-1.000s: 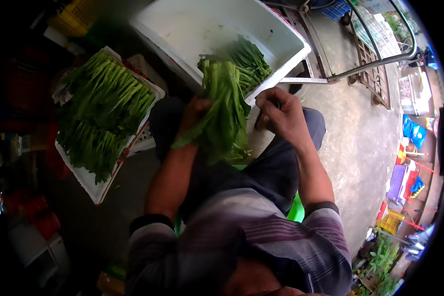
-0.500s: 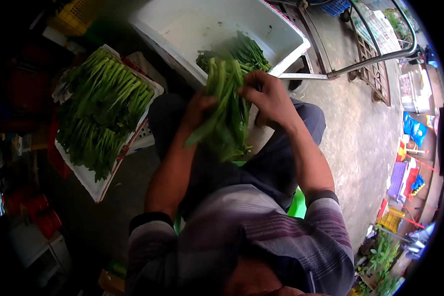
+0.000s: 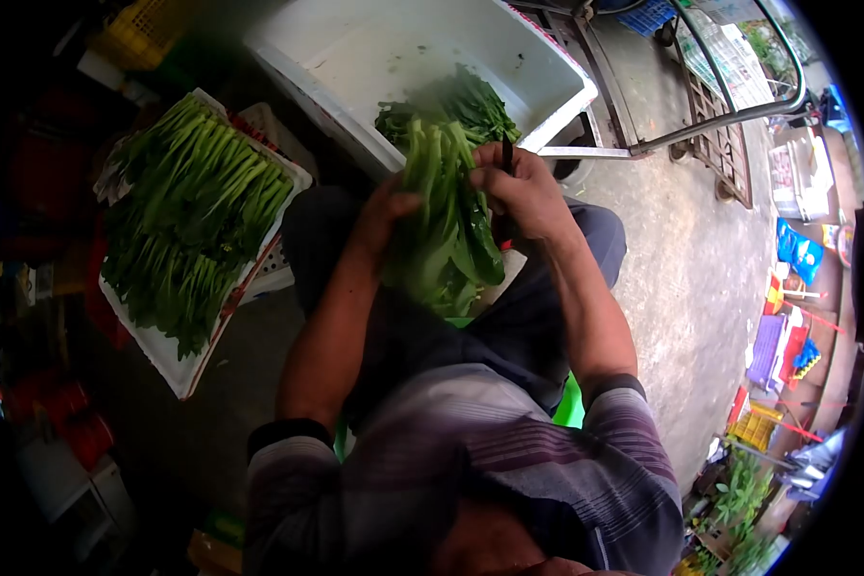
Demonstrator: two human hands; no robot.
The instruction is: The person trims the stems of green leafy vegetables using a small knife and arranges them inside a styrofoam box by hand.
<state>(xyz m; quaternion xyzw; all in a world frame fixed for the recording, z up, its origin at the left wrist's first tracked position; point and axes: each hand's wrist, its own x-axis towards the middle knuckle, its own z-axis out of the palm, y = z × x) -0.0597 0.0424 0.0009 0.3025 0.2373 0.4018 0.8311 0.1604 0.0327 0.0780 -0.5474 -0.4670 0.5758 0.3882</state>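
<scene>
The left hand (image 3: 386,216) grips a bunch of long, leafy green stalks (image 3: 437,211) above the lap. The right hand (image 3: 523,197) clasps a slim dark object (image 3: 507,150) at the bunch's right edge. Similar greens (image 3: 202,192) already lie in rows on the left white tray (image 3: 181,378); a smaller heap (image 3: 466,104) sits in the far white box (image 3: 355,58).

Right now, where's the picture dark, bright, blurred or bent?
Head view: haze softens the lower leafy green vegetable bunch and dark green leaves in the white foam box; head view: deep shadow covers much of the left, while the grey concrete floor looks bright; head view: the right edge curves.
</scene>
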